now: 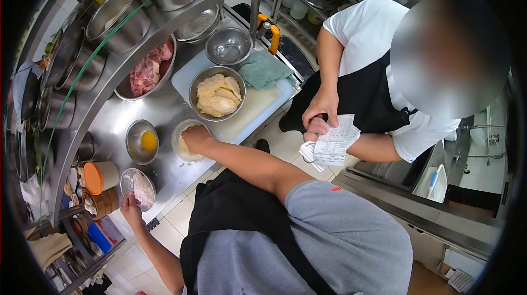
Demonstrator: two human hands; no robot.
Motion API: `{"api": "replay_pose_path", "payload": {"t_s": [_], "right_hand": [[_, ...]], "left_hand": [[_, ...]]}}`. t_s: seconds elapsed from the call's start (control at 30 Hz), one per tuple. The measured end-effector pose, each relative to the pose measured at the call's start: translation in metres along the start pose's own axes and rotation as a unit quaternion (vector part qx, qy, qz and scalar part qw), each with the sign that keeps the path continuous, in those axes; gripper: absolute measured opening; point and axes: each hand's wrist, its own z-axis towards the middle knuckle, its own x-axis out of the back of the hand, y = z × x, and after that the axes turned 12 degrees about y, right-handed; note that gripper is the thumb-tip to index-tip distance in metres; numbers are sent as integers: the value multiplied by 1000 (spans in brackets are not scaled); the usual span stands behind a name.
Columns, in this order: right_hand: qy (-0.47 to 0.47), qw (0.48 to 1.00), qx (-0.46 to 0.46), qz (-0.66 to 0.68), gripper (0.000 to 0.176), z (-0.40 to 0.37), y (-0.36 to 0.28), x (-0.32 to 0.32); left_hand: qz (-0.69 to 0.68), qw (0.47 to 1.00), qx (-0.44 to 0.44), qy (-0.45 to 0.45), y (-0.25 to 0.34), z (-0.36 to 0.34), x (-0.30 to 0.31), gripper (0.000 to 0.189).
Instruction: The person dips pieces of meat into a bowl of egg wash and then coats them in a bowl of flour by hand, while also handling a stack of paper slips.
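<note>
My right hand reaches down into a bowl of pale crumbs, and its fingertips are hidden. At the left, my left hand is closed at the near rim of a metal bowl holding a whitish food I cannot identify. Between them stands a metal bowl with beaten-looking yellow egg. Beyond my right hand, a steel bowl of pale, coated pieces rests on a cutting board.
Raw meat fills a large bowl under the steel shelf. A green cloth and an empty-looking bowl sit by the board. A co-worker holding paper slips stands close on the right. An orange-lidded tub is at left.
</note>
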Motion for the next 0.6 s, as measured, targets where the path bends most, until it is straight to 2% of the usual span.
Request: {"api": "replay_pose_path", "payload": {"t_s": [0.17, 0.4, 0.47, 0.6], "right_hand": [[45, 998, 22, -25, 24, 1, 1, -11], [31, 999, 14, -28, 21, 0, 0, -5], [-3, 1000, 5, -13, 27, 3, 0, -5], [9, 1000, -1, 6, 28, 2, 1, -7]], "left_hand": [[-1, 1000, -7, -2, -3, 2, 0, 29], [-13, 1000, -11, -14, -1, 4, -3, 29], [-12, 1000, -14, -14, 2, 2, -5, 29], [-4, 1000, -18, -18, 4, 3, -5, 28]]}}
